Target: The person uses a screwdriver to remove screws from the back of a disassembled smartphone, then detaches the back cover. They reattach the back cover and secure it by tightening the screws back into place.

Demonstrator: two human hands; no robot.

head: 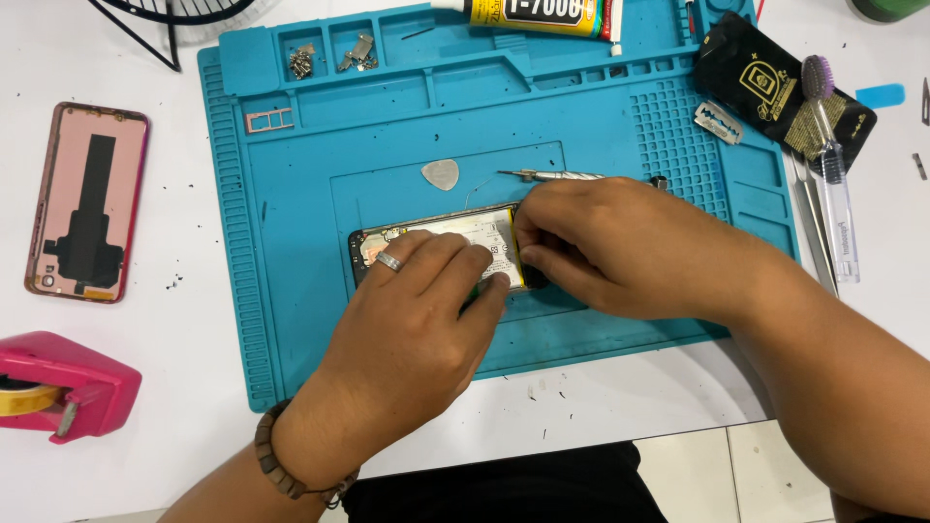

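Note:
An opened phone lies flat in the middle of a blue work mat, its pale battery facing up. My left hand, with a ring and a bead bracelet, rests over the phone's near side, fingers pressing on the battery. My right hand covers the phone's right end, its fingertips pinching at the battery's edge. Much of the phone is hidden under both hands.
A grey pick and a screwdriver lie just beyond the phone. Screws sit in mat trays. A glue tube, razor blade, black pouch, brush, tweezers, pink back cover and pink tape dispenser surround the mat.

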